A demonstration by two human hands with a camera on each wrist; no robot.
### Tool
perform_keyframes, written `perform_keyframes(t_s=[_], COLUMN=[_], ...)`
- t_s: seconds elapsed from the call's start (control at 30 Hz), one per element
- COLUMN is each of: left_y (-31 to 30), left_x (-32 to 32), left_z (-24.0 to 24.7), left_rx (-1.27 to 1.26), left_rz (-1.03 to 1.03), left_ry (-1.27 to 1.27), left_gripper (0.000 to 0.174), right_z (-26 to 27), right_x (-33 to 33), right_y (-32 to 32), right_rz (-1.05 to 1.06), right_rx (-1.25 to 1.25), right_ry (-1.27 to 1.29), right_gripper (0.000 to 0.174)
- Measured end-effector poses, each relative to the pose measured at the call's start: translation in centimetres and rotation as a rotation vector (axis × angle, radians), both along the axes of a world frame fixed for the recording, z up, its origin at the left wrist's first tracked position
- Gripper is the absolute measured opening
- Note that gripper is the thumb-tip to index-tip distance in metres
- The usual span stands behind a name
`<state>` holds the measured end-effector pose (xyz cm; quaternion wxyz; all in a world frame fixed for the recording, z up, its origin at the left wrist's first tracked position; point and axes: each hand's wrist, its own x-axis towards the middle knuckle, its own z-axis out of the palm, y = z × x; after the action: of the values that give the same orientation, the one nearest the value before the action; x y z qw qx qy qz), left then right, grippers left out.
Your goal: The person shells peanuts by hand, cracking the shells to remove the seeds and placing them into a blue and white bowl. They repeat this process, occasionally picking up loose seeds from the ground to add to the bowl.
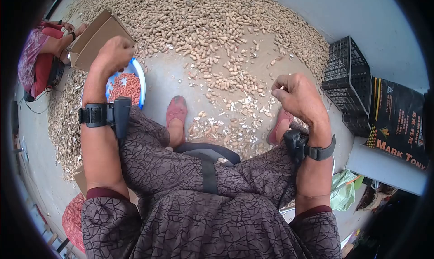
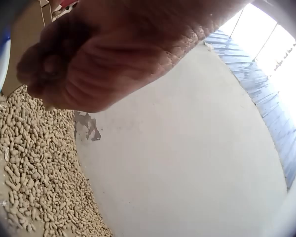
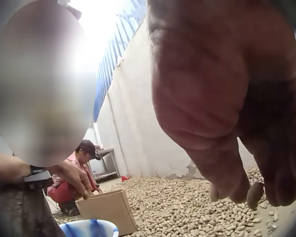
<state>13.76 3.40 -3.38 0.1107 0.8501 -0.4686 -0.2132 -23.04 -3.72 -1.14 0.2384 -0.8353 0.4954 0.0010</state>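
Observation:
My left hand (image 1: 116, 53) is over the cardboard box's near edge, just above the blue-and-white basin (image 1: 143, 80) of red peanut kernels (image 1: 126, 88). Its fingers curl inward in the left wrist view; whether anything lies inside them cannot be made out. On the other side, my right hand (image 1: 298, 94) hangs above the floor with bent fingers. Between its fingertips, the right wrist view shows a small brown rounded thing (image 3: 255, 195), seemingly a peanut. Unshelled peanuts (image 1: 212, 24) spread thickly over the floor, with broken shells (image 1: 246, 105) between my feet.
The cardboard box (image 1: 97, 37) stands beyond the basin, near a crouching person (image 1: 40, 62) at left. Black crates (image 1: 346, 76) and a black printed sack (image 1: 398, 119) stand at right by the pale wall (image 1: 361, 15). A green bag (image 1: 343, 189) lies lower right.

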Motion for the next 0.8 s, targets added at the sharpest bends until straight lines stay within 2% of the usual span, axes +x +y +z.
perform_keyframes(t_s=[0.07,0.1,0.17,0.2,0.23,0.3,0.33,0.5,0.63,0.7,0.8], left_y=[1.5,2.6,4.0,3.5,3.4,3.0,2.6,0.0,-1.0,-1.4,-0.2], left_x=[1.3,2.2,2.8,2.2,2.3,2.5,2.5,-3.6,-8.2,-9.5,-12.5], left_z=[-0.5,-1.3,-2.1,-1.1,-1.3,-1.8,-1.9,1.8,6.8,8.5,11.0], left_rx=[0.303,0.304,0.128,0.284,0.283,0.156,0.157,-0.13,-0.301,-0.312,-0.436], left_rz=[0.014,0.013,-0.147,-0.127,-0.131,-0.111,-0.114,-0.383,-0.593,-0.677,-0.689], left_ry=[-0.091,-0.092,-0.35,-0.311,-0.311,-0.092,-0.094,0.049,-0.012,-0.071,0.003], left_gripper=[0.02,0.02,0.023,0.025,0.025,0.027,0.027,0.031,0.034,0.033,0.033], right_z=[-0.1,-0.2,-0.7,-1.0,-1.1,-1.5,-1.6,-3.4,-5.3,-5.6,-7.8], right_x=[-0.6,-0.9,-1.6,-1.9,-2.2,-2.6,-2.6,-3.0,-2.4,-1.9,-2.0], right_y=[0.1,0.1,0.1,0.1,0.2,0.3,0.4,0.2,0.4,0.5,0.4], right_rz=[0.003,0.01,0.012,0.012,0.008,-0.045,-0.049,-0.011,-0.012,-0.015,0.038], right_rx=[0.006,0.011,-0.021,-0.053,-0.054,-0.109,-0.108,-0.145,-0.1,0.047,0.06], right_ry=[0.077,0.154,0.17,0.19,0.19,0.155,0.154,0.146,0.103,0.226,0.225], right_gripper=[0.016,0.017,0.019,0.021,0.021,0.021,0.021,0.019,0.024,0.034,0.037])
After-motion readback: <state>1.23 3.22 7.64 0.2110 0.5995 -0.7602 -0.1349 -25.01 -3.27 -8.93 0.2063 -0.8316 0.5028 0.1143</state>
